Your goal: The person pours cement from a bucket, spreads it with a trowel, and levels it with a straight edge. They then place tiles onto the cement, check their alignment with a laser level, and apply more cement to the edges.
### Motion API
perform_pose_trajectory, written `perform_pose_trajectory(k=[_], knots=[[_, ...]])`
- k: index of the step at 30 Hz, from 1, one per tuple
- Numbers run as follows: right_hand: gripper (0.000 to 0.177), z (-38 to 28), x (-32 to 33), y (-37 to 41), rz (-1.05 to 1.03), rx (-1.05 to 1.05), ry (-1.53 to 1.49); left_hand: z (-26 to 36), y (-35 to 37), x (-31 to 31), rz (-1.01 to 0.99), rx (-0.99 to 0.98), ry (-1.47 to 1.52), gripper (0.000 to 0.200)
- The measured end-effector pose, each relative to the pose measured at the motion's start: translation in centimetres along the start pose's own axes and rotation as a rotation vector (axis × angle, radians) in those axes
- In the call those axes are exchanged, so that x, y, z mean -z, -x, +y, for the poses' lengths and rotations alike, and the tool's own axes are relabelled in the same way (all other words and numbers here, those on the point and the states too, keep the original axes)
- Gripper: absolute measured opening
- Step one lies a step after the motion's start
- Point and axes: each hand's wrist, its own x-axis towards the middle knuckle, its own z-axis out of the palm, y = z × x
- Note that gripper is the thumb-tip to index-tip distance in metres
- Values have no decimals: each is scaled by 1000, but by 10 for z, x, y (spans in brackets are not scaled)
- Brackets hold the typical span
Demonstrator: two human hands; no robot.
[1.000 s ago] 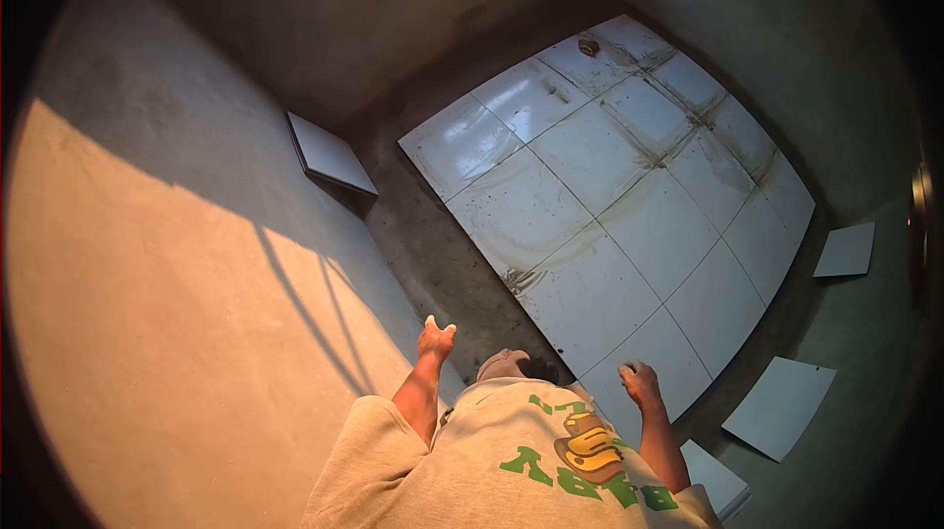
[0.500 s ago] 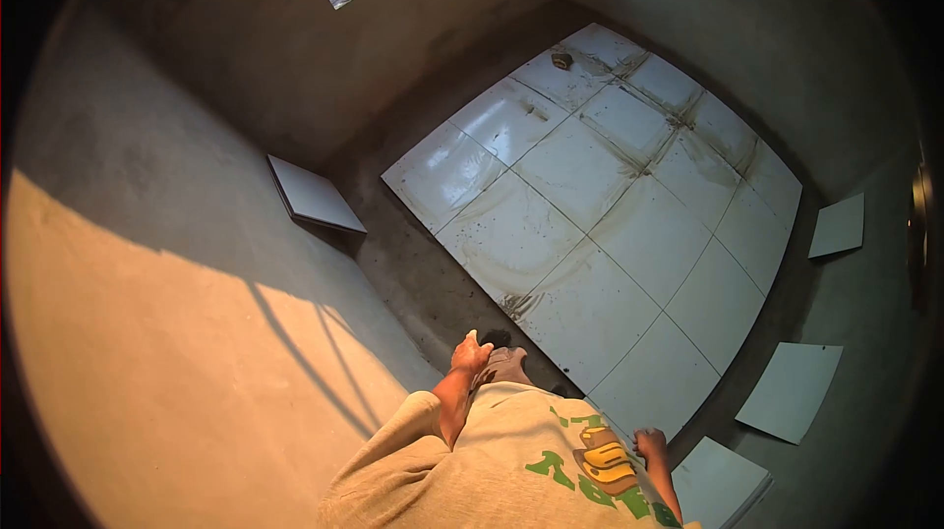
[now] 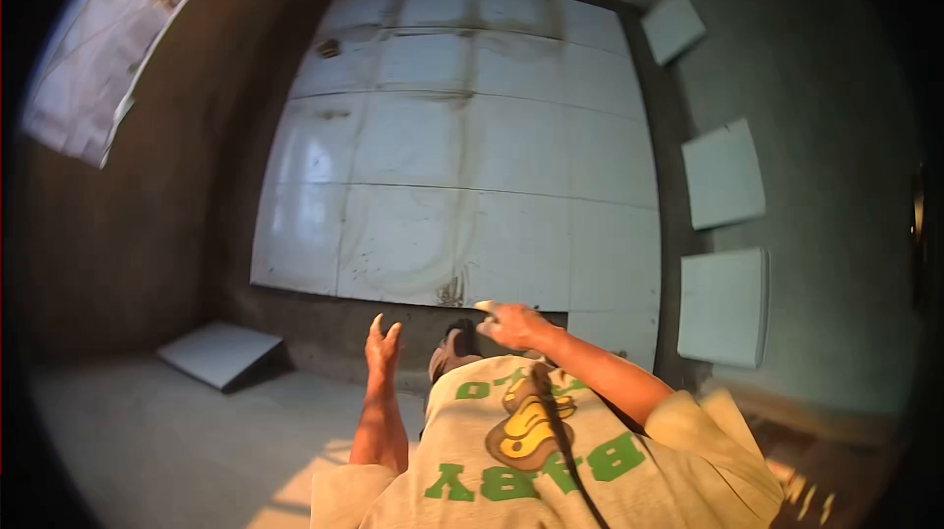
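Between the wearer's chest and the near edge of the laid white tiles (image 3: pixel 511 146), both bare hands are hovering above a dark strip of floor (image 3: pixel 334 323). The left hand (image 3: pixel 383 350) is pointing away from the body, its fingers (image 3: pixel 378 325) released, with a gap showing between them. The right hand (image 3: pixel 513 324) is reaching inward across the front of the body, its fingers (image 3: pixel 488 307) loosely bent and released, with their tips pointing toward the left. In the view, the right hand is overlapping the near edge of the tiles, and a foot (image 3: pixel 450 354) is showing between the two hands.

The white tiles are covering most of the floor in a grid, and brownish smears are running along several joints. Near the far left corner, a small dark lump (image 3: pixel 328 49) is resting on them. Beside the left wall, a pale slab (image 3: pixel 218 352) is sitting tilted, well apart from the left hand. Along the right side, three loose pieces are lining up: a far tile (image 3: pixel 674 27), a middle tile (image 3: pixel 724 175) and a nearer tile stack (image 3: pixel 721 308).

Over the printed shirt (image 3: pixel 452 455), a dark cord (image 3: pixel 559 431) is hanging down the front. At the upper left, a window opening (image 3: pixel 106 55) is letting in daylight, while warm sunlight is falling at the lower left, close to the left sleeve (image 3: pixel 344 495)
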Motion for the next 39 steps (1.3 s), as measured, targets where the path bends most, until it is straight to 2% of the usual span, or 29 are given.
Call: perform_pose_trajectory(k=[1, 2, 3, 4, 5, 7, 8, 9, 10, 11, 13, 14, 15, 16, 18, 20, 23, 25, 27, 28, 29, 31, 32, 34, 35, 36, 37, 38, 39], knots=[[47, -10, -16, -2, 23, 60, -121, -21, -7, 11, -90, -3, 35, 61], [49, -6, -43, -8, 77, 208, -166, -31, -11, 23, -151, 57, -141, 58], [48, -17, -42, -2, -2, 213, -169, -30, -7, 34, -215, 131, -228, 52], [46, 6, -58, 2, 70, 171, -180, -60, -27, 56, -502, 33, -244, 35], [45, 20, -80, -9, 58, 194, -153, -54, -26, 75, -600, -58, -310, 27], [43, 49, -89, 2, 316, -114, -347, -13, -35, 67, -687, -285, -430, 18], [42, 63, -85, 17, 404, -301, -444, 0, -44, 62, -735, -314, -450, 19], [44, 91, -95, 25, 561, -413, -470, 7, -66, 57, -775, -143, -477, 19], [50, 95, -80, 55, 653, -612, -559, 13, -89, 52, -805, 26, -512, 20], [56, 127, -98, 59, 748, -739, -617, 39, -100, 35, -771, 307, -564, 21], [60, 202, -158, 63, 1099, -862, -566, 98, -94, -5, -584, 151, -651, 26], [62, 177, -126, 107, 1042, -991, -704, 118, -103, -21, -591, 106, -669, 28], [60, 191, -137, 121, 1059, -1045, -746, 135, -110, -36, -595, 67, -681, 31], [47, 224, -186, 108, 1179, -1008, -598, 158, -102, -53, -614, -7, -692, 33], [35, 245, -220, 106, 1304, -969, -442, 189, -88, -84, -639, -92, -697, 36], [31, 217, -195, 129, 889, -665, -88, 202, -75, -106, -684, -171, -647, 38], [31, 198, -211, 90, 1010, -637, -356, 193, -43, -123, -802, -150, -635, 37], [29, 174, -214, 85, 1075, -503, -315, 167, -35, -125, -874, -67, -747, 37], [28, 197, -253, 37, 993, -460, -427, 152, -21, -120, -975, 1, -890, 39], [27, 173, -220, 62, 959, -518, -650, 149, -14, -116, -983, 25, -939, 40], [27, 183, -231, 56, 952, -513, -656, 146, -11, -109, -997, 51, -987, 41], [25, 206, -260, 44, 846, -239, -250, 127, -29, -96, -972, 63, -1028, 39], [24, 169, -197, 95, 630, -409, -98, 125, -35, -90, -923, 93, -1006, 38], [23, 173, -192, 110, 918, -566, -485, 131, -38, -81, -804, 180, -919, 33], [26, 194, -208, 101, 826, -741, -601, 139, -39, -80, -762, 194, -889, 29], [24, 216, -229, 96, 905, -681, -491, 133, -53, -74, -744, 133, -849, 27], [23, 208, -213, 109, 963, -682, -544, 129, -60, -68, -716, 90, -775, 27], [24, 248, -254, 97, 1055, -585, -567, 129, -64, -68, -682, 86, -776, 28], [30, 254, -244, 108, 965, -614, -649, 135, -52, -67, -668, 111, -542, 26]])
